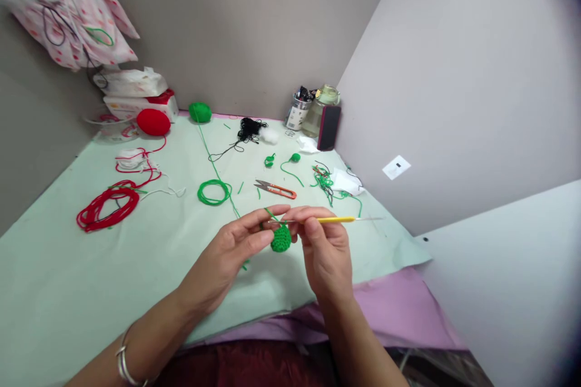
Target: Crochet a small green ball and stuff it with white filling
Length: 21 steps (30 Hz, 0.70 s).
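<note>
At the far left of the pale green table cover [54,290] lies a loose coil of red yarn [108,208]. Behind it, near the wall, sits a round red ball of yarn [153,122]. Further right against the wall is a green ball of yarn [200,112]. A thin green strand [218,175] runs from it toward your hands, passing a flat ring of green yarn [214,192].

Your left hand [231,254], with a silver bangle [123,366] on its wrist, is closed narrowly. Its thumb and fingers pinch the small round green crocheted piece [281,238], which hangs in the air above the near part of the cover, between your two hands.

Beyond your hands, a tangle of black yarn [249,129] lies near the back wall, and a pair of orange-handled thread snips [275,189] lies flat on the cover.

Your right hand [324,248] is closed around the yellow-handled crochet hook [336,219]. The hook is held level, with its left end at the crocheted piece and its thin metal end sticking out to the right past your fingers.

In the back right corner a clear glass jar [324,106] stands beside a small printed cup of tools [298,113].
</note>
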{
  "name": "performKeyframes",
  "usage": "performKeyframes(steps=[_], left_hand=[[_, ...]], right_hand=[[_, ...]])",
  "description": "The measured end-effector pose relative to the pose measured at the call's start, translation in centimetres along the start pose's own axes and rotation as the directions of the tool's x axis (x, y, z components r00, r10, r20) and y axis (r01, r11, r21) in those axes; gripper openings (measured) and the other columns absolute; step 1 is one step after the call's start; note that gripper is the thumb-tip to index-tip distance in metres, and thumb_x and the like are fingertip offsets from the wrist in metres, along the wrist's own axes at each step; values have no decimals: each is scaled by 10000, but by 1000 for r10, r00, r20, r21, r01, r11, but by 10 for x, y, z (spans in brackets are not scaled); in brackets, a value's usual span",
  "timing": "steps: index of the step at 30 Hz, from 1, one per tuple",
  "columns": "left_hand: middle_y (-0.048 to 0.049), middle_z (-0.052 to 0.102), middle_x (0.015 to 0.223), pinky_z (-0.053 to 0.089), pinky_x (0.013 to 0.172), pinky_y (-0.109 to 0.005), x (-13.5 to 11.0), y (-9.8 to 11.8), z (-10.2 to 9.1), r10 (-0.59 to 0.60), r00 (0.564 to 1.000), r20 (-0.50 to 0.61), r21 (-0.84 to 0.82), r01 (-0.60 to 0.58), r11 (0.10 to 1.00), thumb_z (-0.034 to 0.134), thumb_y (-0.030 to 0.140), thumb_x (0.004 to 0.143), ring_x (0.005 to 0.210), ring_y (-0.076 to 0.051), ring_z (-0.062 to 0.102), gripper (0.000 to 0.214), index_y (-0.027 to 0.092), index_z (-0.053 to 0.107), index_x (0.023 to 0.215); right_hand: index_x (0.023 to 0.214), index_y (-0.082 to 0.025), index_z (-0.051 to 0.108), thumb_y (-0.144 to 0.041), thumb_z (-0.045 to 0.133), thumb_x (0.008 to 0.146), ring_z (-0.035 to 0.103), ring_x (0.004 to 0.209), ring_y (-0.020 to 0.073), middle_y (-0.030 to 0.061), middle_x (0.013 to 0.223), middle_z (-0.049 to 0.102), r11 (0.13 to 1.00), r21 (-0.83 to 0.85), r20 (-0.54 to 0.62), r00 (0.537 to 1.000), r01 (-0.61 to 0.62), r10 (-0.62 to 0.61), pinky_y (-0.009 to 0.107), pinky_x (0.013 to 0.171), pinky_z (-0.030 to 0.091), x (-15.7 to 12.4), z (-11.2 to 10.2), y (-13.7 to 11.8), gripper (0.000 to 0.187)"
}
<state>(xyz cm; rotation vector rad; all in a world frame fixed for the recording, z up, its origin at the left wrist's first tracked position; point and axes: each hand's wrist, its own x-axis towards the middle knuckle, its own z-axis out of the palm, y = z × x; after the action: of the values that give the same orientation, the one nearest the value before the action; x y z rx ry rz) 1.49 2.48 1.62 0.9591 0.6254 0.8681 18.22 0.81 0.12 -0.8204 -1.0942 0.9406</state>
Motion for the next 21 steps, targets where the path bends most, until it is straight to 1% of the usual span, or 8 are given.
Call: performKeyframes(steps=[2,4,7,10,13,17,19,21], left_hand=[[-28,720,1075,424,1050,-332,-1,3,-2,1,1000,11,8,-1,1000,750,367,915,1097,-213,611,357,332,770,1271],[-15,668,972,458,989,-325,-1,6,-3,-11,1000,14,15,11,1000,797,349,872,988,-194,607,389,334,776,1261],[3,586,886,480,921,-308,0,7,-4,17,1000,14,58,-18,998,833,301,833,881,-168,571,399,332,793,1229],[0,572,876,479,899,-312,1,7,-5,75,997,5,124,-75,989,808,270,844,855,-171,547,385,339,798,1223],[-13,587,891,479,890,-327,1,5,-8,96,995,-10,174,-93,980,773,258,863,864,-185,540,392,324,789,1249],[-17,584,911,472,901,-331,0,2,-10,100,995,-30,213,-91,973,752,270,880,886,-188,543,406,304,770,1284],[-11,582,912,464,914,-329,-1,1,-10,112,993,-49,239,-97,966,742,250,885,888,-182,545,405,315,769,1284],[-6,585,910,456,933,-327,-1,2,-8,135,988,-74,273,-110,956,740,233,887,887,-175,549,394,327,777,1267]], right_hand=[[882,-236,769,-400,702,964,593,653,130,26,854,760,997,62,-12,998,-54,55,267,620,505,3,0,-3,195],[855,-223,740,-430,719,944,581,626,130,26,822,746,990,110,-4,996,-92,93,264,586,496,5,1,-5,226],[837,-213,709,-429,711,951,572,605,124,25,799,735,984,147,34,994,-104,100,259,567,481,6,2,-8,244],[846,-207,699,-425,683,973,596,621,130,31,806,736,987,123,67,994,-100,92,268,582,492,5,-1,-8,252],[867,-211,693,-435,653,993,630,659,146,39,834,752,994,61,84,993,-87,81,287,610,516,4,-5,-7,261],[909,-221,697,-392,605,1029,659,708,159,45,880,772,1000,-22,121,993,-14,17,306,651,535,2,-9,-9,228],[941,-226,712,-329,573,1049,675,744,167,46,895,768,989,-123,135,989,81,-64,322,686,546,-1,-8,-12,204],[979,-233,728,-259,554,1055,699,824,183,51,920,766,941,-256,179,967,223,-181,347,750,558,-5,-7,-15,191]])
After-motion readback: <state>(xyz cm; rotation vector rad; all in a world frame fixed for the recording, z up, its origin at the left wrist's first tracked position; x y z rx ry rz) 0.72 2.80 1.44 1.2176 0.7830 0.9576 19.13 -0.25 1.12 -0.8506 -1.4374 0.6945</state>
